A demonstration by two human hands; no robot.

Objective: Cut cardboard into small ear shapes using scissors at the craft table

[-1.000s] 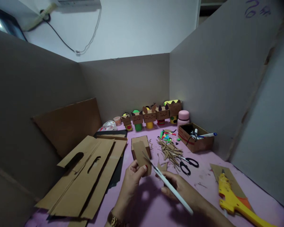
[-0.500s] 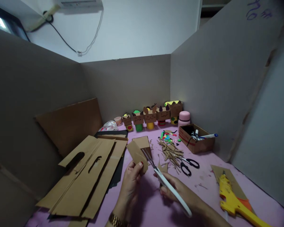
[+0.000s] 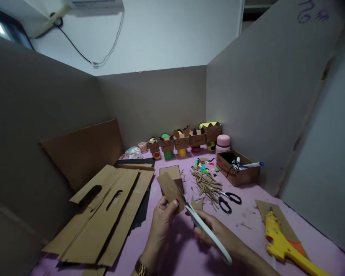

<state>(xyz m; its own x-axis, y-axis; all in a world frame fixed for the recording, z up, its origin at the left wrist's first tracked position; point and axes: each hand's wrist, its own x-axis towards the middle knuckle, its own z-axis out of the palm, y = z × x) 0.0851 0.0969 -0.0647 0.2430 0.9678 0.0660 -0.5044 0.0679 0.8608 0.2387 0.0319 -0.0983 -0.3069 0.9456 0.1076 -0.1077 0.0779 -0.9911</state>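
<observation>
My left hand pinches a small strip of brown cardboard between thumb and fingers, holding it tilted above the table. White-handled scissors are gripped in my right hand, fingers wrapped round the handles. Their blades lie against the right edge of the cardboard strip and look nearly closed; whether they bite into it I cannot tell. Just behind the strip stands a small cardboard box. A cut cardboard scrap rests on the table beyond my right hand.
Cardboard sheets are stacked at left. Cardboard shavings, black-handled scissors and an open box of pens sit to the right. A yellow glue gun lies at the near right. Several cardboard animal figures line the back.
My left hand has shifted slightly right with the cardboard strip, bringing it against the scissors. The scissor blades have closed together; they were apart before.
</observation>
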